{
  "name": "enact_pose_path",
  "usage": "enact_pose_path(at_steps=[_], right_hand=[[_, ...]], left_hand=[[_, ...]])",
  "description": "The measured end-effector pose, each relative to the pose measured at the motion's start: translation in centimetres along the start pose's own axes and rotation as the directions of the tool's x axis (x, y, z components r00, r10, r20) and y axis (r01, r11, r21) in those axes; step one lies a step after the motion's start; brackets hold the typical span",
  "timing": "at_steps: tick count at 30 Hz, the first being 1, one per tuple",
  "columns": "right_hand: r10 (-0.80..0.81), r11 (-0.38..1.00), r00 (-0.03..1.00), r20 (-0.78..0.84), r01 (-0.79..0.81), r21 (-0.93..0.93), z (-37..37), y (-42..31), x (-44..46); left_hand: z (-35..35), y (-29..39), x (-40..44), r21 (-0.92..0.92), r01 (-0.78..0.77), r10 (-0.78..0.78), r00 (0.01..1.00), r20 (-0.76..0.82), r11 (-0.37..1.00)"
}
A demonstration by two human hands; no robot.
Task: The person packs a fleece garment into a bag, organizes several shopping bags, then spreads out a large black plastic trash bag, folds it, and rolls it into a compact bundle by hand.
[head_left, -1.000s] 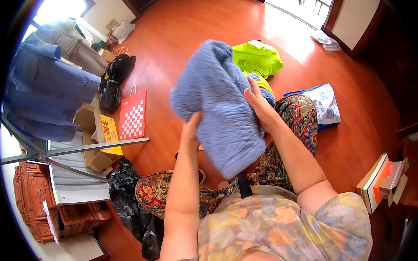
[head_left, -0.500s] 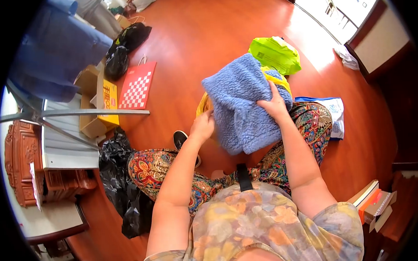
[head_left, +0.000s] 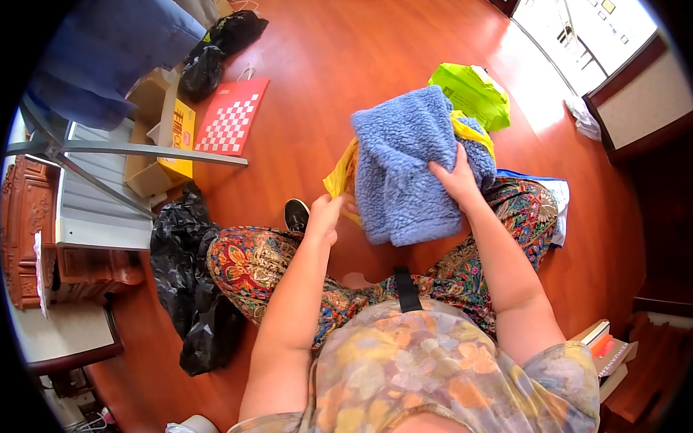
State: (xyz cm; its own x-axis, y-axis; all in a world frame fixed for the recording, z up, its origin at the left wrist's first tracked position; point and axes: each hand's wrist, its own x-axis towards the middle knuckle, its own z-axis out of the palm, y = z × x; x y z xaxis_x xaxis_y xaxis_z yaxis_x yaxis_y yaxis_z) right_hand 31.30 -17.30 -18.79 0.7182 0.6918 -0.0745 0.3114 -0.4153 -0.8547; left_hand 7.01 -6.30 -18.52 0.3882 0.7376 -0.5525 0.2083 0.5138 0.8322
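A folded blue fleece blanket [head_left: 406, 168] is held up in front of my lap, its plush texture facing me. My right hand [head_left: 457, 179] grips its right side, thumb on the front face and fingers toward the far edge. With my left hand [head_left: 328, 217] I pinch the edge of a yellow plastic bag [head_left: 340, 171] at the blanket's left. More yellow plastic shows along the blanket's upper right, with blue fleece beyond it. The blanket hides most of the bag, so how far it sits inside I cannot tell.
A lime-green bag [head_left: 476, 96] lies beyond the blanket. To the left are a red checkered paper bag [head_left: 232, 117], an open cardboard box [head_left: 161, 162], a metal stand bar [head_left: 153, 150] and black plastic bags [head_left: 186, 260]. A blue-and-white bag [head_left: 561, 209] lies by my right knee.
My left hand has moved slightly left and down, drawing the yellow bag's edge outward from the blanket. The blanket now hangs flatter and squarer. The view has shifted a little.
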Motion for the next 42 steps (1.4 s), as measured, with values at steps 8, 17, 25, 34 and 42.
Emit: enact_pose_path(at_steps=[8,17,25,34,42], right_hand=[[-0.481,0.653,0.842,0.245,0.531,-0.54,-3.4,-8.0,-5.2],[-0.352,0.377,0.706,0.614,0.708,-0.598,-1.8,-5.9,-5.9],[-0.312,0.49,0.81,0.496,0.584,-0.647,1.8,-6.4,-1.1],[-0.145,0.477,0.914,0.379,0.4,-0.783,5.1,-5.9,0.6],[-0.214,0.516,0.929,0.3,0.369,-0.773,6.3,-2.9,-2.0]], left_hand=[[0.1,1.6,-2.5,-0.235,0.166,-0.08,0.939,0.335,0.958],[1.5,-0.5,-2.8,-0.233,0.262,-0.126,0.871,0.475,0.936],[2.8,0.1,-3.9,0.017,-0.083,0.064,0.874,0.482,0.996],[2.9,1.5,-4.1,-0.146,-0.025,0.103,0.82,0.562,0.989],[3.4,1.0,-2.7,-0.484,0.033,0.247,0.828,0.503,0.875]])
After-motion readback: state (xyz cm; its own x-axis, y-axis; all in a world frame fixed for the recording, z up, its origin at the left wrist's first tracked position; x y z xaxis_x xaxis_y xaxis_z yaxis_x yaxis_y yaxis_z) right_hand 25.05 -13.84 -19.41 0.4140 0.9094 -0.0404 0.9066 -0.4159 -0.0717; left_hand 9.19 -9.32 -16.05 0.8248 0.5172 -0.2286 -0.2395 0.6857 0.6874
